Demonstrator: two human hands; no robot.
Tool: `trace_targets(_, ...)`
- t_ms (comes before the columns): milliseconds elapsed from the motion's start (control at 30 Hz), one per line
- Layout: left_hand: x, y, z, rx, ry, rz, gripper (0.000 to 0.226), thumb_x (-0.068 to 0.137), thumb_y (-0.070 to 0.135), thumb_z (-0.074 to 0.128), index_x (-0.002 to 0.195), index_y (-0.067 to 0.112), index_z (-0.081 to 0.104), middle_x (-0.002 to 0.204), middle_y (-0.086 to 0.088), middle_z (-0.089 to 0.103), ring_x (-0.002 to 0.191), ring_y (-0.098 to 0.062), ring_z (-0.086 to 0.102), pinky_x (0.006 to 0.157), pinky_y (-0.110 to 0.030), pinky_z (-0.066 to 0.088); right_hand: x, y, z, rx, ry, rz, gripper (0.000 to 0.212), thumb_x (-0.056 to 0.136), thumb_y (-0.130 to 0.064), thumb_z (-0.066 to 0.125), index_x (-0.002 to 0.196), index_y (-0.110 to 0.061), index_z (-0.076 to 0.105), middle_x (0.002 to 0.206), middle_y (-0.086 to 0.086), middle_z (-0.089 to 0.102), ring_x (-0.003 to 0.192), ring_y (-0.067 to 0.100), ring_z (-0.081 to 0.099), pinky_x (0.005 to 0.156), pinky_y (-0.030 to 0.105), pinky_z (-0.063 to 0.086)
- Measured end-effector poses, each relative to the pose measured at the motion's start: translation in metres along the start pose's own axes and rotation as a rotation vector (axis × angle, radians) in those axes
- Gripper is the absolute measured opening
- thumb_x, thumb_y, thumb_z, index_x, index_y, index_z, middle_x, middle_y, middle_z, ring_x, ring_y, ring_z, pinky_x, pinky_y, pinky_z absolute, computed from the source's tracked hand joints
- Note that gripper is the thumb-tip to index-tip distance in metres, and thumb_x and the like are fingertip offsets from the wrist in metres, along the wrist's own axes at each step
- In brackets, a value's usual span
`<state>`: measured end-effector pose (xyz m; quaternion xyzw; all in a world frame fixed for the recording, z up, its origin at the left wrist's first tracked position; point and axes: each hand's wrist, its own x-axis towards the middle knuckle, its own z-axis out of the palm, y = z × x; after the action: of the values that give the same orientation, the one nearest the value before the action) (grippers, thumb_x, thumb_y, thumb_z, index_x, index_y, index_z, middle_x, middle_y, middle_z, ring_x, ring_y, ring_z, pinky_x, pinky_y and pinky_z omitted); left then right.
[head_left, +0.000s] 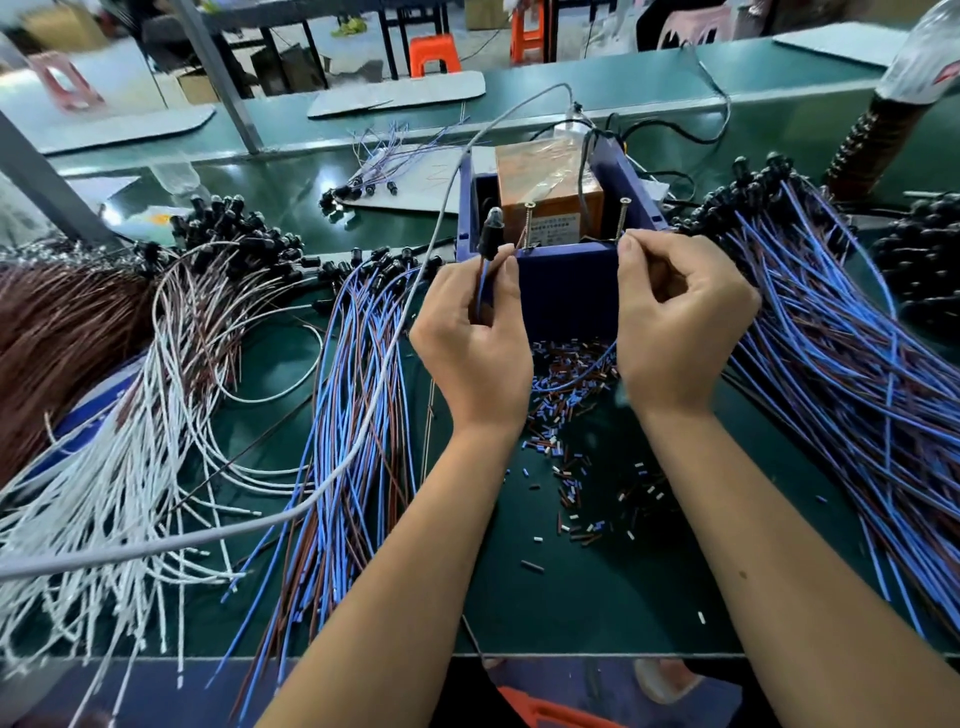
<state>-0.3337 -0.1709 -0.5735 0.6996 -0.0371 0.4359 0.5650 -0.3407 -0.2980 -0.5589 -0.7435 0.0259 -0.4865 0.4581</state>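
Observation:
My left hand (475, 338) pinches a blue wire just under its black cap-shaped end (491, 235), which stands upright at the front left corner of a blue box (566, 280). The same wire loops down between my hands (576, 382). My right hand (675, 322) pinches the wire's other end at the box's front right edge, beside an upright screw (622, 218). A second screw (528, 223) stands near the left corner. Inside the box sits an orange block (545, 192).
Blue and brown wires with black caps lie in bundles at the centre left (358, 374) and at the right (841, 338). White wires (130, 467) and a brown bundle (57, 332) fill the left. Cut insulation bits (571, 457) litter the green mat. A grey cable (395, 332) crosses the table.

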Motion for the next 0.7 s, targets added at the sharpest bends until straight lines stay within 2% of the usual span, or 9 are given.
trace_targets(167, -0.0003, -0.0003, -0.0001, -0.037, 0.011, -0.056, 0.009, 0.096, 0.008, 0.07, 0.099, 0.006, 0.077, 0.087, -0.003, 0.072, 0.081, -0.009, 0.066, 0.075, -0.019, 0.05, 0.0004, 0.0016, -0.0013, 0.011, -0.015, 0.017, 0.017, 0.099, -0.019, 0.069, 0.097, -0.008, 0.082, 0.084, -0.002, 0.072, 0.074, 0.008, 0.063, 0.072, 0.01, 0.044)
trace_targets(433, -0.0023, 0.001, -0.0015, -0.084, 0.002, -0.114, 0.007, 0.097, 0.006, 0.068, 0.097, 0.004, 0.075, 0.087, -0.005, 0.071, 0.082, -0.011, 0.064, 0.077, -0.02, 0.049, -0.0006, 0.0027, -0.0047, 0.011, -0.026, 0.021, 0.017, 0.099, -0.019, 0.069, 0.098, -0.007, 0.082, 0.083, 0.002, 0.072, 0.072, 0.008, 0.061, 0.07, 0.009, 0.042)
trace_targets(567, -0.0024, 0.0025, -0.0027, -0.081, 0.005, -0.121, 0.007, 0.096, 0.005, 0.068, 0.096, 0.002, 0.075, 0.087, -0.008, 0.071, 0.08, -0.012, 0.063, 0.076, -0.02, 0.048, -0.0004, 0.003, -0.006, 0.011, -0.022, 0.019, 0.017, 0.099, -0.019, 0.069, 0.099, -0.007, 0.082, 0.082, 0.0, 0.069, 0.07, -0.003, 0.057, 0.069, 0.007, 0.039)
trace_targets(700, -0.0033, 0.004, -0.0039, -0.071, -0.001, -0.103, 0.006, 0.096, 0.005, 0.068, 0.095, 0.004, 0.074, 0.087, -0.009, 0.071, 0.081, -0.013, 0.065, 0.077, -0.019, 0.049, -0.0018, 0.0048, -0.0075, 0.034, -0.029, 0.029, 0.017, 0.099, -0.019, 0.07, 0.099, -0.008, 0.082, 0.081, -0.001, 0.068, 0.071, -0.005, 0.056, 0.069, 0.009, 0.04)
